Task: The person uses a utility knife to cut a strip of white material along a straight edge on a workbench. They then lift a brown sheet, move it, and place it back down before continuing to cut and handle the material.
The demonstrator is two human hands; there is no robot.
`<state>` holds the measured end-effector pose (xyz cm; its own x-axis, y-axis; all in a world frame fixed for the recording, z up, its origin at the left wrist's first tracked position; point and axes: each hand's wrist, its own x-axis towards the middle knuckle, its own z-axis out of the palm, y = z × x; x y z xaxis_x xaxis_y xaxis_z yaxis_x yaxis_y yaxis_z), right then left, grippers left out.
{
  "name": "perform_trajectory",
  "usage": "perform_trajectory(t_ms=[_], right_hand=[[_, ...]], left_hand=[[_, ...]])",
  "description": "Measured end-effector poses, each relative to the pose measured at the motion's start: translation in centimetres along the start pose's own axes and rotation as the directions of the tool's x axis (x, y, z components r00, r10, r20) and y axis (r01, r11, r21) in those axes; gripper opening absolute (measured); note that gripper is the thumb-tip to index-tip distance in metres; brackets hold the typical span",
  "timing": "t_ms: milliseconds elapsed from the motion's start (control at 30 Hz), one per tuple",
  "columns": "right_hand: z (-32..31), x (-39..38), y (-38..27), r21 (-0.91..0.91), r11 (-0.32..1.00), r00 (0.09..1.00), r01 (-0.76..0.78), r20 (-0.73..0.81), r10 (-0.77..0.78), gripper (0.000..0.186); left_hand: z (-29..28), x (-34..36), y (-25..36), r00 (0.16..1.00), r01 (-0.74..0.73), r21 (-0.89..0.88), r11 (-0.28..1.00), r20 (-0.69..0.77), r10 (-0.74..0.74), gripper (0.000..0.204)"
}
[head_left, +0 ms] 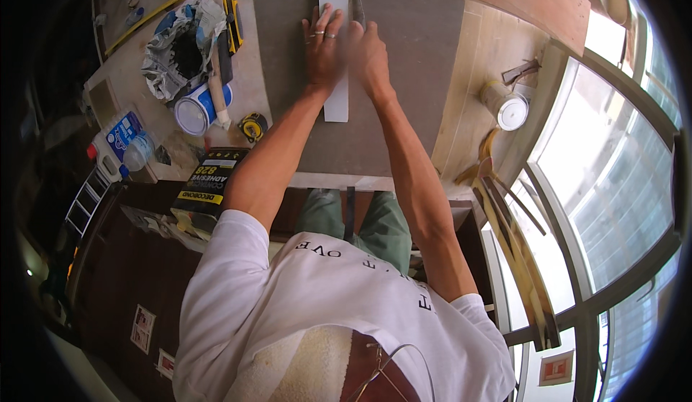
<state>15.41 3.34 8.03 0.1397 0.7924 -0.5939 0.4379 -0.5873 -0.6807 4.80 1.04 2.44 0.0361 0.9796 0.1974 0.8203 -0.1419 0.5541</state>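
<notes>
A long white strip [336, 106] lies lengthwise on a grey-brown sheet [404, 113] on the workbench. My left hand [324, 52] rests on the strip with its fingers spread flat, two rings showing. Just right of it my right hand [371, 59] is closed on a dark, thin, blade-like tool [357, 2]. The tool's tapering blade reaches away from me along the strip's right edge. Whether its edge touches the sheet I cannot tell. A blurred patch between the hands hides the right thumb and the tool's grip.
Left of the sheet are a crumpled bag [162, 59], a white-and-blue can [194, 113], a tape measure [252, 126], a black-and-yellow adhesive tin [205, 182] and plastic bottles [119, 142]. To the right stand a pale can [504, 105] and wood strips [515, 258] near the window.
</notes>
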Motion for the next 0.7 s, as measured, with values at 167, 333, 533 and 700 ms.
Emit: perform_trajectory(t_ms=[167, 333, 533, 700], right_hand=[[0.1, 0.1, 0.2, 0.026, 0.999, 0.999, 0.032, 0.010, -0.033, 0.039], [0.6, 0.2, 0.5, -0.064, 0.995, 0.997, 0.075, -0.014, -0.076, 0.036], [0.6, 0.2, 0.6, -0.122, 0.983, 0.991, 0.135, -0.008, -0.137, 0.035], [0.4, -0.5, 1.8, -0.141, 0.980, 0.990, 0.137, -0.015, -0.141, 0.035]], left_hand=[[0.3, 0.2, 0.1, 0.998, 0.000, 0.059, 0.998, -0.067, 0.004, 0.046], [0.0, 0.2, 0.5, 0.998, -0.003, 0.000, 1.000, -0.061, 0.003, 0.048], [0.7, -0.1, -0.2, 0.997, -0.035, -0.006, 0.999, -0.073, 0.034, 0.051], [0.9, -0.1, -0.2, 0.998, -0.025, -0.024, 0.999, -0.059, 0.023, 0.046]])
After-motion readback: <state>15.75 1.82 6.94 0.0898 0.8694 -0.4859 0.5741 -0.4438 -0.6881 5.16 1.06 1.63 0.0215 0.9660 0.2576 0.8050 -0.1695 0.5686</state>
